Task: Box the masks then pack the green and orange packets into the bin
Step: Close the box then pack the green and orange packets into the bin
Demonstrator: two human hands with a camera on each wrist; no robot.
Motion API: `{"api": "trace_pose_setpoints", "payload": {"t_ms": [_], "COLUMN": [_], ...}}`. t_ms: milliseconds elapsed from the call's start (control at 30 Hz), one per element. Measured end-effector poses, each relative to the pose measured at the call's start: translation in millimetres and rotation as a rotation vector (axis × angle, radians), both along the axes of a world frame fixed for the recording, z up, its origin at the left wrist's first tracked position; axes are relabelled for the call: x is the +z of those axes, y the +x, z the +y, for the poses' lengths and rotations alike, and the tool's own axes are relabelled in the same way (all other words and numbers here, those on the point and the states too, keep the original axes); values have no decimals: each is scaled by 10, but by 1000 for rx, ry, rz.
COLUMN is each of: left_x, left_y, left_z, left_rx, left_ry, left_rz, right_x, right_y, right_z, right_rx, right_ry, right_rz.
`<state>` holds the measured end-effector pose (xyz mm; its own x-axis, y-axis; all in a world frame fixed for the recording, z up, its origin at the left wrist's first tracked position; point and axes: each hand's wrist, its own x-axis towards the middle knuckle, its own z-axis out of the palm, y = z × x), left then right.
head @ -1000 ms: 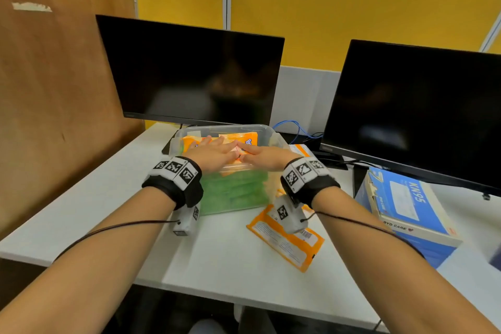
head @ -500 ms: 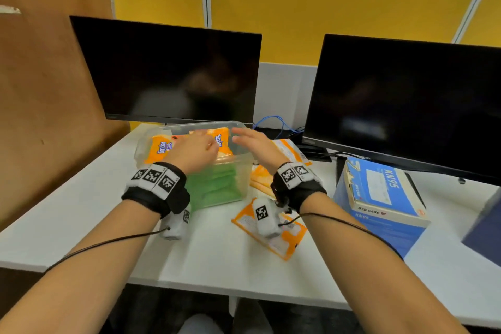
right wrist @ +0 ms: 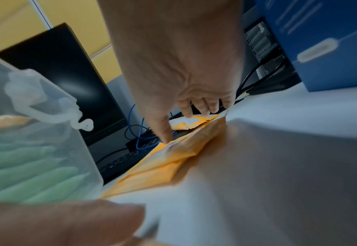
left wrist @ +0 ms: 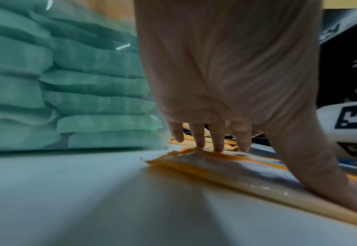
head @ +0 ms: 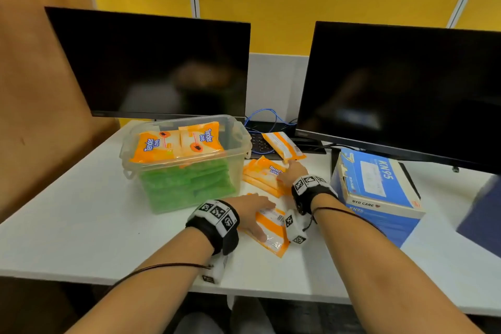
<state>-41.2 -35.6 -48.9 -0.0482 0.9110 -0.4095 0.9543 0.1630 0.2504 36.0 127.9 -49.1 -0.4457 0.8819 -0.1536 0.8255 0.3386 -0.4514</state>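
Observation:
A clear plastic bin (head: pixel 244 141) holds stacked green packets (head: pixel 187 184) with two orange packets (head: pixel 176 142) lying on top. My left hand (head: pixel 261 221) rests on a single orange packet (head: pixel 272 236) on the table right of the bin; its straight fingers (left wrist: pixel 217 141) touch the far edge and the thumb lies along the near side. My right hand (head: pixel 290 171) sits over a small stack of orange packets (head: pixel 261 173), thumb (right wrist: pixel 162 129) on the top one, fingers (right wrist: pixel 202 106) loosely bent above a further orange packet (head: pixel 283 145). The blue KN95 mask box (head: pixel 374 184) stands closed at the right.
Two dark monitors (head: pixel 162 68) (head: pixel 406 89) stand along the back of the white table (head: pixel 95 211). A keyboard (head: pixel 260 144) and blue cable (head: pixel 271 116) lie behind the bin, under the far packet. A wooden panel (head: pixel 32 89) borders the left side.
Both hands have left the top of the bin and come down to the right onto the loose orange packets on the table. Two orange packets stay on the green ones in the bin.

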Motion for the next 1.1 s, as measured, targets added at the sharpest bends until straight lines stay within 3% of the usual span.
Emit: {"api": "trace_pose_setpoints", "payload": {"t_ms": [100, 233, 333, 467, 600, 767, 900, 967, 1100], "left_x": [13, -5, -13, -30, -41, -96, -56, -4, -21], "left_y": [-49, -90, -87, -86, -172, -76, 31, 9, -62], "left_z": [33, 47, 34, -71, -281, -363, -377, -337, -141], "left_rx": [7, 75, 86, 64, 3, -83, -68, 90, 607], "left_ry": [30, 28, 49, 71, -90, 147, 274, 385, 711], "left_rz": [54, 56, 57, 79, 97, 303, 357, 237, -369], "right_x": [-17, 51, 47, 52, 84, 165, 369, 452, 506], "right_y": [-132, -263, -334, -277, -81, 260, 521, 607, 746], "right_z": [19, -25, -98, -188, -187, -247, -448, -546, -630], "right_rx": [23, 142, 224, 141, 17, -72, 10, 6, -76], "right_ry": [-105, -101, -64, -176, -149, -63, -6, -61, -279], "right_rz": [-87, -302, -310, -240, -22, 542, 865, 966, 1122]}}
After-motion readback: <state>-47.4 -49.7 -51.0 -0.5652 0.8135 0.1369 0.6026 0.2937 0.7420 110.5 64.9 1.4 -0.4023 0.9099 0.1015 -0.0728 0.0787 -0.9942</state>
